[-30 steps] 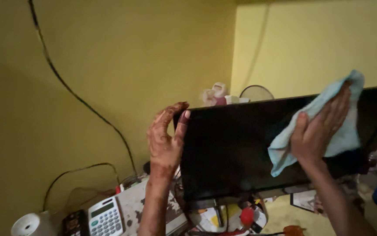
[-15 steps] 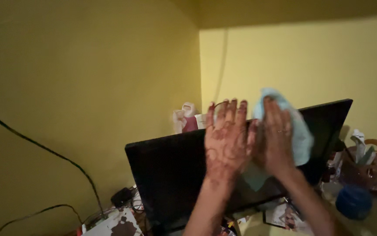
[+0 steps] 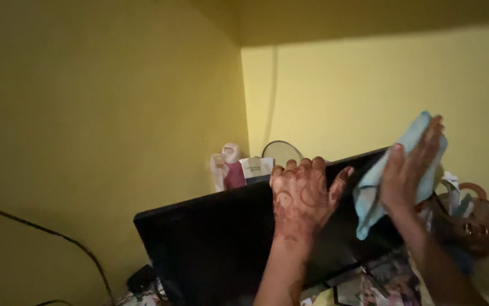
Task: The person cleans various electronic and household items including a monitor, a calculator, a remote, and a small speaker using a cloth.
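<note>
The right hand lies flat, fingers spread, pressing a light blue cloth against the black monitor. The left hand grips the monitor's top edge. A brown basket stands beside it; yellow walls meet behind.

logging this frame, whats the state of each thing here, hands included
monitor: screen dark, upright, tilted in view
left hand: fingers over the monitor's top edge, gripping it
right hand: flat, pressing the cloth at the monitor's right end
light blue cloth: crumpled, hanging below the palm
wicker basket: upright, holding things
round mirror: upright behind the monitor
</note>
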